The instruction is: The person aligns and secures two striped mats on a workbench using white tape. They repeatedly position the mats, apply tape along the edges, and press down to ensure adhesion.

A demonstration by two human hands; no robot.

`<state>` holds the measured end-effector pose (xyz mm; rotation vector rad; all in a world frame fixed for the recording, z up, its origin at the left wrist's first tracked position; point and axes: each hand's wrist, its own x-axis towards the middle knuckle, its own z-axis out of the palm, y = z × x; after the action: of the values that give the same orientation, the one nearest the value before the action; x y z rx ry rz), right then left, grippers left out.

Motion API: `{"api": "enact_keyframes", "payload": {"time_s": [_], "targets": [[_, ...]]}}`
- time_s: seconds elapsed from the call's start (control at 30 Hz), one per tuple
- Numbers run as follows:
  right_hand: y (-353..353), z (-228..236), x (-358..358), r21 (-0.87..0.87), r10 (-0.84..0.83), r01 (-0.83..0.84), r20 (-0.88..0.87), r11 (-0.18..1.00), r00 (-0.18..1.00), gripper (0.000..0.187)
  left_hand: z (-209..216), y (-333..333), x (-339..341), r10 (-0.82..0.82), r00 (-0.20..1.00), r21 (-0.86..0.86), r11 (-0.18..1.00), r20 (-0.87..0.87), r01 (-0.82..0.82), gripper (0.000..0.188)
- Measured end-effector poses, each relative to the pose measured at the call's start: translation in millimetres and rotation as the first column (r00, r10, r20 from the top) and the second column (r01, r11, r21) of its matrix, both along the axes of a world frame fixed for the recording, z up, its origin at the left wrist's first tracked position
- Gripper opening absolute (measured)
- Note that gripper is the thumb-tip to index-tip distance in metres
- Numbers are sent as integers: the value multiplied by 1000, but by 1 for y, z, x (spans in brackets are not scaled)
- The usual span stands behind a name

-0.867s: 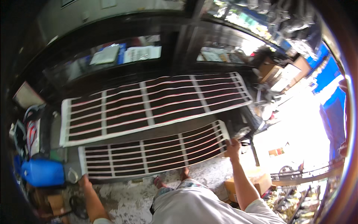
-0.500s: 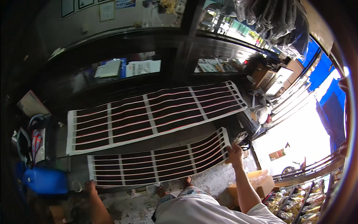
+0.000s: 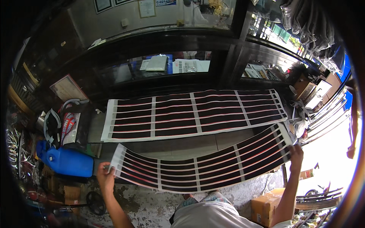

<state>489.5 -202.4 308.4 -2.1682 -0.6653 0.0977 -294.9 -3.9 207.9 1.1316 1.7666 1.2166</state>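
I hold a long flexible sheet (image 3: 205, 167) with dark rectangular windows and white bars, sagging in the middle above the floor. My left hand (image 3: 104, 175) grips its left end, my right hand (image 3: 295, 155) grips its right end. A second, similar sheet (image 3: 195, 114) lies flat on the floor beyond it, in front of a dark glass-fronted counter (image 3: 152, 45).
A blue plastic canister (image 3: 66, 161) lies at the left near cardboard boxes. Another brown box (image 3: 264, 209) sits by my right forearm. Papers (image 3: 176, 65) rest inside the counter. Metal bars (image 3: 327, 117) and a bright street lie to the right. Cluttered goods fill the left edge.
The held sheet has been lifted off the floor and drawn toward me, bowing in the middle. My view has tilted upward, showing more of the counter and wall.
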Motion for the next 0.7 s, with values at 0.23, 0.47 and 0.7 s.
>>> {"api": "enact_keyframes", "payload": {"time_s": [0.23, 0.47, 0.7], "targets": [[1, 128, 42, 58, 125, -130, 75, 990, 989, 18, 142, -48, -34, 12, 974, 386, 919, -225, 78, 16], [5, 167, 142, 364, 277, -198, -181, 910, 944, 32, 249, -38, -77, 187, 954, 464, 884, -235, -59, 26], [81, 198, 199, 593, 497, -226, -344, 773, 797, 27, 273, 86, -74, -112, 993, 564, 817, -47, 119, 24]]}}
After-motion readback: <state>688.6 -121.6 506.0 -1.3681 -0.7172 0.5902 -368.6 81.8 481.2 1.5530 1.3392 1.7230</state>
